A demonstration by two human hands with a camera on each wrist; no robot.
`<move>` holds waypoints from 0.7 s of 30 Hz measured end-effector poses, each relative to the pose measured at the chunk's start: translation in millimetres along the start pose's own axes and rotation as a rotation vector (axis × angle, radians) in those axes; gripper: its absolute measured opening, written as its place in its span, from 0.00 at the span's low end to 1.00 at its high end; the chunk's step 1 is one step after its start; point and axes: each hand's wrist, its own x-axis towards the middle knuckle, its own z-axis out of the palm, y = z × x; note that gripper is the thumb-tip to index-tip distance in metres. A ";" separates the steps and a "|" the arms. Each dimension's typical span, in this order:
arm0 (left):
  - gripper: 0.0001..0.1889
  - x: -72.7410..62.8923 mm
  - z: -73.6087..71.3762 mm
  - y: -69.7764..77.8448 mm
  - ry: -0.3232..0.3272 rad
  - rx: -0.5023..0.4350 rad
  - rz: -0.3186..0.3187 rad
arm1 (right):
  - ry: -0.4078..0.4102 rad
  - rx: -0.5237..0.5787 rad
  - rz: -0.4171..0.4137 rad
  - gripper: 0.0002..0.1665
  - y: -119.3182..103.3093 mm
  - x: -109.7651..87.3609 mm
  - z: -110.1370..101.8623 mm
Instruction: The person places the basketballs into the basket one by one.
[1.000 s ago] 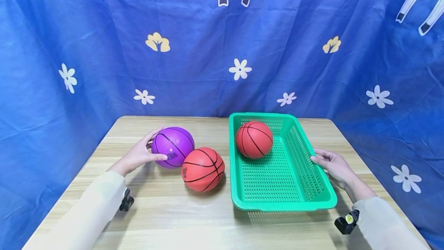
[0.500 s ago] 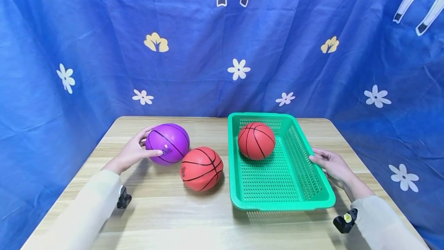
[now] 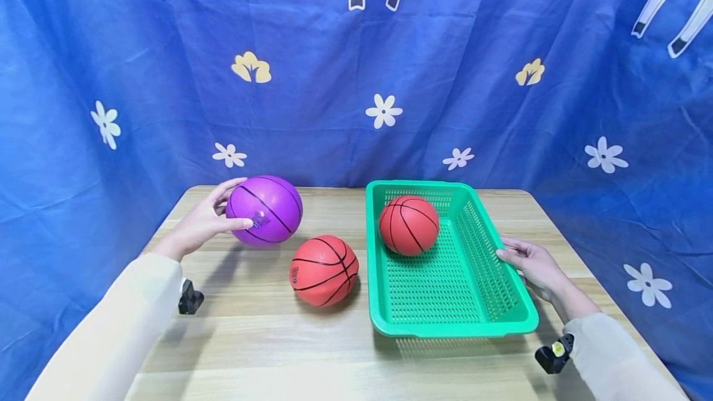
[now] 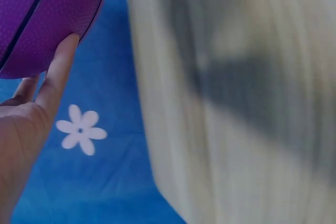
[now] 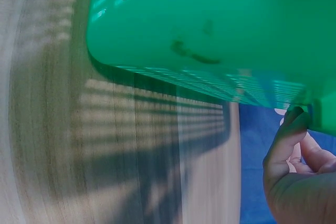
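A purple basketball (image 3: pixel 264 211) is in my left hand (image 3: pixel 202 218), thumb on its near side and fingers at its left and back. In the left wrist view, fingertips press against the purple surface (image 4: pixel 44 24). The ball hangs above the table, its shadow below and to the left. A red basketball (image 3: pixel 324 271) sits on the table in front of it, with a gap between the two. My right hand (image 3: pixel 537 268) grips the right rim of a green plastic basket (image 3: pixel 453 330), thumb over the edge and fingers below. Another red basketball (image 3: pixel 409 226) lies inside, near the back left.
The wood-grain table (image 3: pixel 262 339) ends at a blue curtain (image 3: pixel 312 79) printed with flowers and animal legs. The curtain also covers both sides. The basket takes up the right part of the table. Black wrist cameras (image 3: pixel 190 297) stick out from both sleeves.
My left hand has raised the purple basketball and shifted it left and back, away from the red one on the table. The ball in the basket rocks slightly. The right hand keeps its place.
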 end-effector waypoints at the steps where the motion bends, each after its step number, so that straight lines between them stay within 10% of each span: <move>1: 0.45 1.2 -0.5 4.3 -0.006 0.002 -0.001 | 0.002 -0.001 0.000 0.40 0.2 0.0 -0.2; 12: 0.43 18.5 5.4 57.4 -0.077 0.017 0.044 | 0.006 0.003 0.016 0.42 1.7 0.9 -1.0; 21: 0.43 35.3 36.8 97.8 -0.223 -0.043 0.103 | 0.003 0.002 0.010 0.42 2.1 0.8 -1.7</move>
